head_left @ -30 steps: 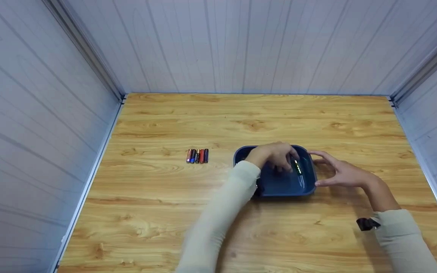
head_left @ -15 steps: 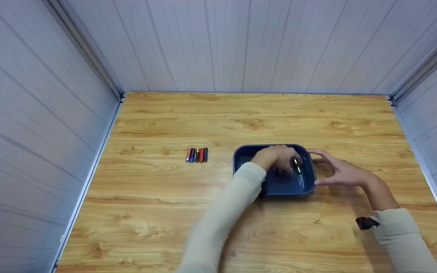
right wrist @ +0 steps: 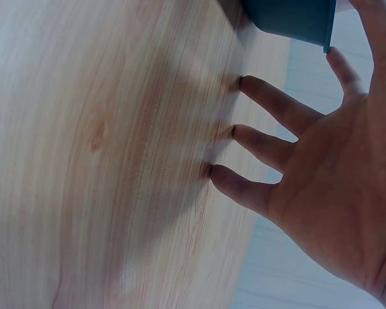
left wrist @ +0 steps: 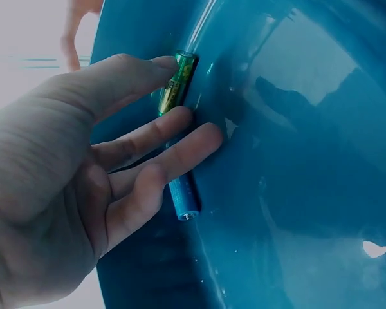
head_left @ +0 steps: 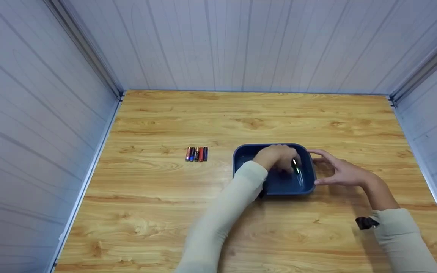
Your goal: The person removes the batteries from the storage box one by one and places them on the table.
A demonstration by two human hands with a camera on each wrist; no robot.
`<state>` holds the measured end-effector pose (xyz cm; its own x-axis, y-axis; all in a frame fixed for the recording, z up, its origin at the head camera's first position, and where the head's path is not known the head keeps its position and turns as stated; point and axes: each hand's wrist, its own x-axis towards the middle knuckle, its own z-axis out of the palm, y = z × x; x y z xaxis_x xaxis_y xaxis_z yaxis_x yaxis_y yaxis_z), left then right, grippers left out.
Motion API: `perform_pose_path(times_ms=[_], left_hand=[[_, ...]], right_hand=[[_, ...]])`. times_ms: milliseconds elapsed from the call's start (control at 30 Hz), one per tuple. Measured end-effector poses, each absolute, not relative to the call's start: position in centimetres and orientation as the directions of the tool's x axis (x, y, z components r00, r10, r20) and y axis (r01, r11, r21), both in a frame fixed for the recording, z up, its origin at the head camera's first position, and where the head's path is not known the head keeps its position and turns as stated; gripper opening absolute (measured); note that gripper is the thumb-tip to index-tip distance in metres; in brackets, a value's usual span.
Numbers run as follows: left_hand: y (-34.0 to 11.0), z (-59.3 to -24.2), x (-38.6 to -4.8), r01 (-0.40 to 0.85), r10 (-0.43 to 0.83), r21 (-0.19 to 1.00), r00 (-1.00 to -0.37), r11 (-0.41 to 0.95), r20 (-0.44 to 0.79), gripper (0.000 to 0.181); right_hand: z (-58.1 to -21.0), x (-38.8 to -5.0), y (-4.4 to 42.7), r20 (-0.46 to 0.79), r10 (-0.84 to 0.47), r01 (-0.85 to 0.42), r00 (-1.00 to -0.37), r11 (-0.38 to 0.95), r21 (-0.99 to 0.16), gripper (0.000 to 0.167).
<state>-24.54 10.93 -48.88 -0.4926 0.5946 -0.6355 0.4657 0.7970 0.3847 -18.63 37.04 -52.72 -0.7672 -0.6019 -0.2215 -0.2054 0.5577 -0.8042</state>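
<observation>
My left hand (head_left: 277,156) reaches into a blue plastic bin (head_left: 290,194). In the left wrist view its thumb lies against one side of a green and gold battery (left wrist: 175,87), with the index fingertip at the battery's lower end. A second battery, blue (left wrist: 184,201), lies on the bin floor beyond the other fingers, partly hidden by them. My right hand (head_left: 341,173) is spread at the bin's right end. Its thumb and a finger touch the bin there, and several fingertips rest on the tabletop in the right wrist view.
To the left of the bin, several batteries (head_left: 197,154) stand in a close side-by-side row on the wooden table (head_left: 146,212). Panelled white walls (head_left: 226,45) close off the back and both sides.
My left hand has shifted slightly to the right and lower in the bin. The green battery has slid a little left. My right hand stays in place.
</observation>
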Motion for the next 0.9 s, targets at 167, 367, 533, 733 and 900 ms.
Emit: perform_pose_path(times_ms=[167,367,533,733,900], left_hand=[[10.9,-48.4,-24.7,0.443,0.577,0.386,-0.471,0.809,-0.667,0.051],[11.2,-48.4,-24.7,0.446,0.555,0.359,-0.467,0.82,-0.689,0.054],[11.3,-48.7,-24.6,0.508,0.583,0.343,-0.449,0.79,-0.677,0.057],[11.1,-49.0,-24.6,0.537,0.61,0.346,-0.455,0.769,-0.649,0.046],[10.5,-49.3,-24.6,0.579,0.656,0.351,-0.477,0.735,-0.585,0.048]], right_hand=[[-52.7,-18.6,37.0,-0.222,-0.601,-0.197,-0.768,0.551,-0.811,0.098],[-52.6,-18.5,37.1,-0.238,-0.594,-0.181,-0.768,0.558,-0.81,0.098],[-52.7,-18.5,37.1,-0.244,-0.598,-0.179,-0.763,0.559,-0.81,0.098],[-52.8,-18.5,37.1,-0.233,-0.604,-0.189,-0.762,0.552,-0.812,0.098],[-52.7,-18.5,37.2,-0.25,-0.593,-0.177,-0.765,0.568,-0.804,0.098]])
